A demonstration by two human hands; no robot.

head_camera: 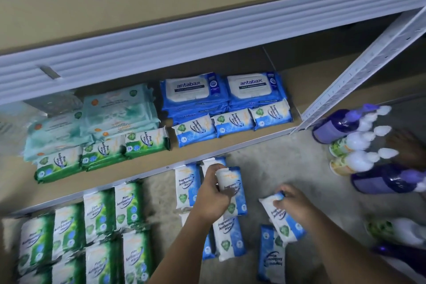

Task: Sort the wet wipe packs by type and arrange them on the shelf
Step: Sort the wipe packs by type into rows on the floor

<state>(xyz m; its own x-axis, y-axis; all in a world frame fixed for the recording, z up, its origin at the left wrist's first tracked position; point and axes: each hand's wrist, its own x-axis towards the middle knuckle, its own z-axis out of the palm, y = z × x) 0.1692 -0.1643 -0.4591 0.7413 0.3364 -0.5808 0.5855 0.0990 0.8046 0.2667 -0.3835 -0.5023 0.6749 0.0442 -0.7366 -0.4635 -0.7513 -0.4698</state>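
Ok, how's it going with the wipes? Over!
Left hand grips a blue pack, right hand a second pack. Three matching packs on shelf; spare packs on floor. Bottles off right.

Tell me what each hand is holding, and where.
Left hand grips a blue-and-white plastic wipe pack by its upper left edge; right hand grips a second such pack by its upper end.

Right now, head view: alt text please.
The left hand grips a blue wipes pack; the right hand grips a second blue pack. On the shelf behind, green Pine packs sit left, shelved blue packs and Antabax packs right. The floor holds more green packs.
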